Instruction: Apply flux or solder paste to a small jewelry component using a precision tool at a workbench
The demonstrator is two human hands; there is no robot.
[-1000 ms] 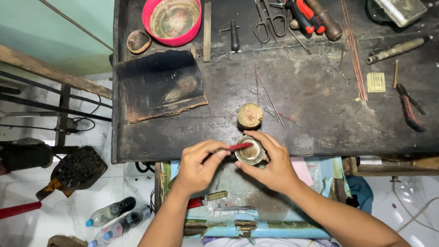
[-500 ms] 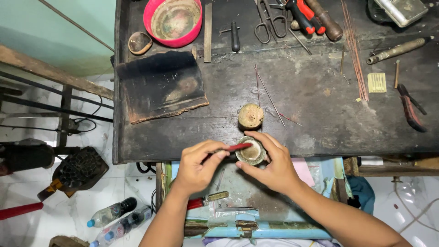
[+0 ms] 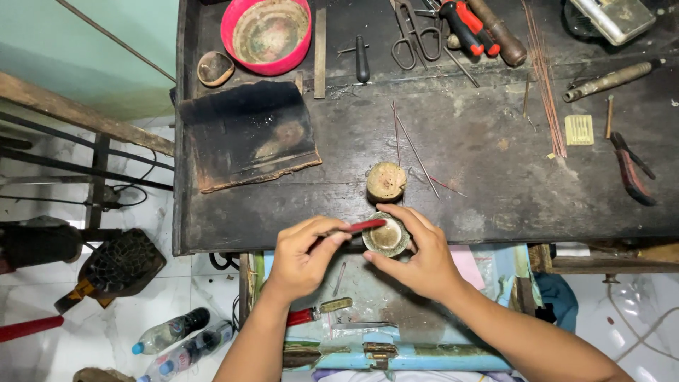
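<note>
Two hands meet at the near edge of my dark, scarred wooden workbench (image 3: 481,184), both forearms coming up from the bottom of the view and angling inward. My right hand (image 3: 417,258) is curled around a small round metal dish with a pale, dull inside (image 3: 386,235), thumb under its near side and fingers arched over its far rim, so the dish sits tilted up towards me just over the bench edge. My left hand (image 3: 300,255) is closed in a pinch on a slim red-handled tool (image 3: 357,227), knuckles bent, wrist straight; the tool lies almost level and its tip reaches the dish's left rim. Just beyond the dish, on the bench, stands a short round wooden stump (image 3: 385,181), close to but apart from my fingers. A few thin metal wires (image 3: 414,148) lie fanned beside it. Farther left is a blackened, charred square pad (image 3: 244,134), and behind that a pink plastic bowl with a grimy inside (image 3: 267,32). Scissors (image 3: 410,32) and red-handled pliers (image 3: 463,28) rest along the far edge, well apart from my hands.
</note>
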